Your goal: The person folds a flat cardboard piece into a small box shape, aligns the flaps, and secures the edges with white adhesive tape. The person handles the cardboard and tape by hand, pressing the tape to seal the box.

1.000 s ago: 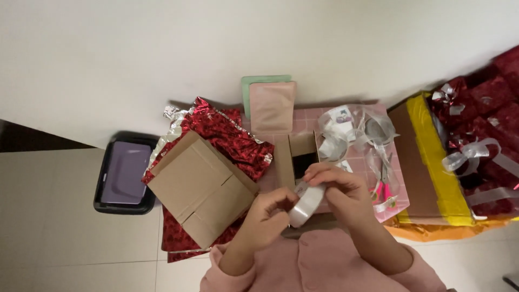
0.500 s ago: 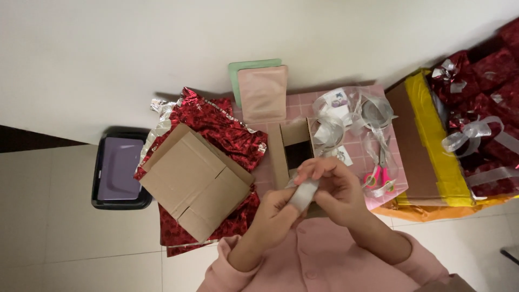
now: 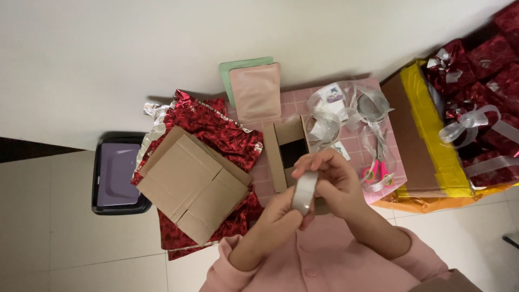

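Note:
Both hands hold a silver roll of ribbon upright in front of my chest. My left hand pinches its lower edge from below. My right hand curls over its top and right side. Just beyond the hands lies a small open cardboard box on a pink gridded mat. To the left, a flattened brown cardboard box rests on red shiny wrapping paper.
Loose silver ribbon and pink-handled scissors lie on the mat. Pink and green pouches lean at the wall. A big carton with yellow tape holds red wrapped gifts at right. A dark bin stands left.
Both hands with the ribbon roll have stayed close together; the roll has turned more upright. The view has shifted slightly, so the table items sit lower and further left.

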